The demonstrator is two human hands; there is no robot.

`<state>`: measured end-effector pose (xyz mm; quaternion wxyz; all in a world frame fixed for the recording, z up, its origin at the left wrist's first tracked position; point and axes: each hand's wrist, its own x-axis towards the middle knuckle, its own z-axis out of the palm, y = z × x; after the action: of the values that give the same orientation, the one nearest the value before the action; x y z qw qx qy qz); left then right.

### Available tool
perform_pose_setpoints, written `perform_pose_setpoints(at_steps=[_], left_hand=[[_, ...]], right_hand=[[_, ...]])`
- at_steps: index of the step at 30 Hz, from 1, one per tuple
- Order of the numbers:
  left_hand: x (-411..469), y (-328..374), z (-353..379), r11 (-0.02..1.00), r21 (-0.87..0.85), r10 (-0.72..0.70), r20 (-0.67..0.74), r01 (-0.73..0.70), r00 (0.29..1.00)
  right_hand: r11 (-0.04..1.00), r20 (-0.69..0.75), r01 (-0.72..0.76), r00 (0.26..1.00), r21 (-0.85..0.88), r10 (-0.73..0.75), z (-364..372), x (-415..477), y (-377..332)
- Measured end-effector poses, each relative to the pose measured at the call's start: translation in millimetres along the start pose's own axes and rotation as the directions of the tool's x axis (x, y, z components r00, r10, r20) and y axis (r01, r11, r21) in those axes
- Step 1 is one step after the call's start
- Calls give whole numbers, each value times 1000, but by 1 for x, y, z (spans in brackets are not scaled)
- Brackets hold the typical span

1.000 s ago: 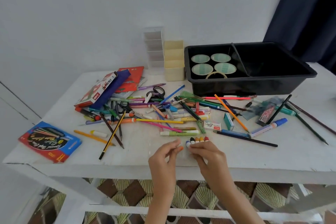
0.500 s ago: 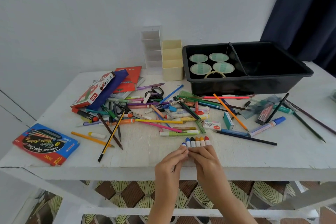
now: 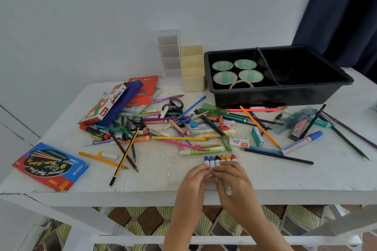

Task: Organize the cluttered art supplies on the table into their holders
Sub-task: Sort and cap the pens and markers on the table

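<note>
At the bottom centre of the frame we see two hands on one row of six wax crayons, tips pointing up the frame: two blue, one black, two orange, one red. The left hand pinches the row's left end with curled fingertips. The right hand curls over the lower ends of the others. The row is over the near part of the white wooden table, just below the heap of loose pencils and pens; we cannot tell whether it rests on the top.

At upper right, the black plastic tray has two compartments. The left one holds four pale green tape rolls and one clear tape ring. Left of it stand one cream plastic holder and one white translucent holder. One blue-and-red pencil box lies at lower left.
</note>
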<state>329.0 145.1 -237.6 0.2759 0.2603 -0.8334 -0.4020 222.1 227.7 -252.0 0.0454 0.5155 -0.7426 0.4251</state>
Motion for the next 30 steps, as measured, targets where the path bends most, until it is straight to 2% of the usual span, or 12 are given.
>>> perform_pose_setpoints(at_steps=[5,8,12,22,30], left_hand=[[12,-1,-3,986,153,68,20,-70,997],[17,7,-4,971,201,141,-29,-133,990],[39,19,-2,977,167,149,-100,-131,984],[121,52,40,979,88,187,-4,-186,982],[196,74,97,931,196,293,98,-307,951]], right_hand=[[993,-6,-9,1000,114,10,-5,11,0],[972,-34,-78,996,220,88,-15,18,-1],[952,-111,-117,982,284,154,-34,33,3],[922,-177,-322,915,215,361,-83,69,56],[873,-279,-454,828,177,487,-117,87,105]])
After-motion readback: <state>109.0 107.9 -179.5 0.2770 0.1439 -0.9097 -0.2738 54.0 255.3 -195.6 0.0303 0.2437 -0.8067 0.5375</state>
